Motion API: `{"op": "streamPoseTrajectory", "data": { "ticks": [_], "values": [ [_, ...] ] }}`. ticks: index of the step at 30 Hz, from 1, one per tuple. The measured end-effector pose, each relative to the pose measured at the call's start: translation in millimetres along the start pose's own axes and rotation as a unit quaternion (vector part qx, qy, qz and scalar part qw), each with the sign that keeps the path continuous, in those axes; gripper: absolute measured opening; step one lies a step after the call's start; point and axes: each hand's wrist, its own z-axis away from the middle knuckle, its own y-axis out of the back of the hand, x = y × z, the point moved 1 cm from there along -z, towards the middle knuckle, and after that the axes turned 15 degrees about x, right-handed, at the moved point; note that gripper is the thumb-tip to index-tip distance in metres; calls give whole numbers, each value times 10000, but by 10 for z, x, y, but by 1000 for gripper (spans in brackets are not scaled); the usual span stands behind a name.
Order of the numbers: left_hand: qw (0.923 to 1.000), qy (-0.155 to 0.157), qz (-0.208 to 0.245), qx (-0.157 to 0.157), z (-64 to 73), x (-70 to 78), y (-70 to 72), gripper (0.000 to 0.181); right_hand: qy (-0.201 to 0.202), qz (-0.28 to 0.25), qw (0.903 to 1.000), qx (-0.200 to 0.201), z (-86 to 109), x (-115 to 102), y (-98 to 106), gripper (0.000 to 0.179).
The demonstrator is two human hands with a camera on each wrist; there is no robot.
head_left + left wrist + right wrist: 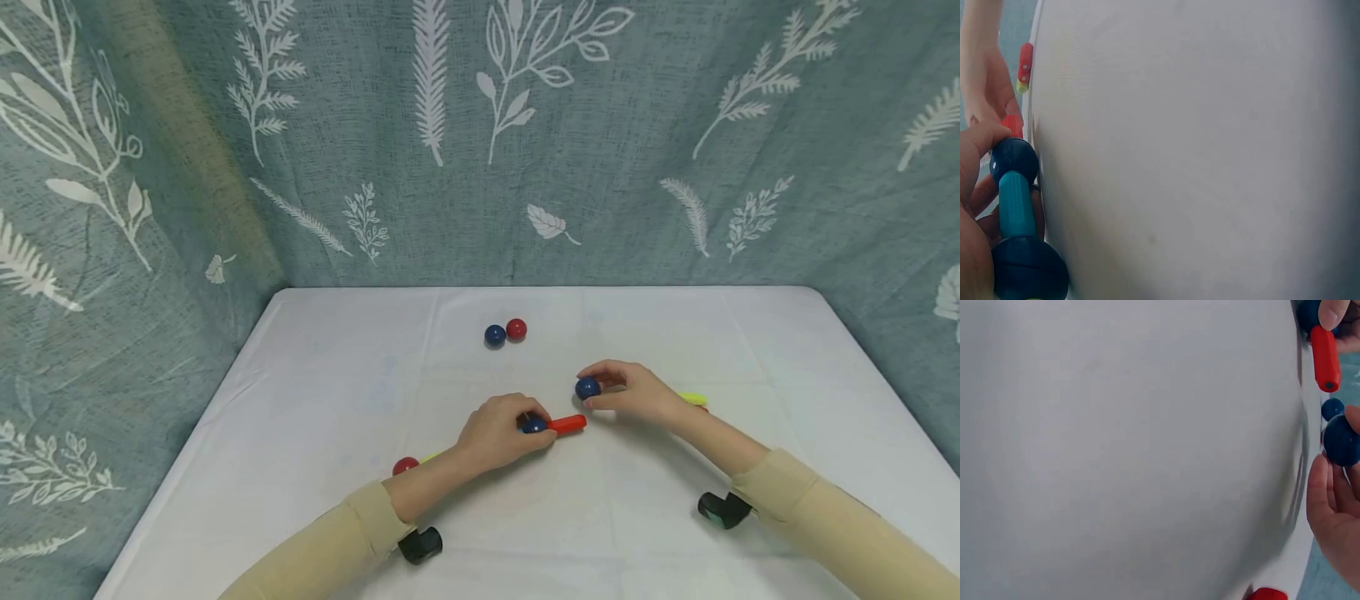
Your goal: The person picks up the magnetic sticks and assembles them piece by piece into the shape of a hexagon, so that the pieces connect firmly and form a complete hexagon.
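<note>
In the head view my left hand (501, 433) grips a blue ball (534, 423) with a red rod (567, 425) sticking out of it to the right. The left wrist view shows a teal rod (1016, 206) in that hand, joining this ball to a larger-looking blue ball (1029, 269) nearer the camera. My right hand (633, 392) pinches a separate blue ball (588, 388) between thumb and fingers. That ball is just beyond the red rod's free end, with a gap between them. In the right wrist view, the rod's end (1329, 385) faces toward the held ball (1342, 440).
A loose blue ball (495, 336) and red ball (516, 329) sit together farther back on the white-covered table (337, 358). Beside my left forearm lie a red ball (406, 466) and a yellow-green piece (431, 457). Another yellow-green rod (692, 398) lies behind my right wrist, beside something red.
</note>
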Motion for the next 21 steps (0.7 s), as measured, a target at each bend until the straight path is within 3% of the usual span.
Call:
{"op": "streamPoseTrajectory", "data": {
  "ticks": [10,21],
  "values": [
    [10000,-8,-18,58,6,-16,38,17,68,-424,9987,-261,207,63,14,45],
    [9999,68,-94,52,13,-31,42,18,-41,-687,9970,-353,256,98,-44,42]
  ]
}}
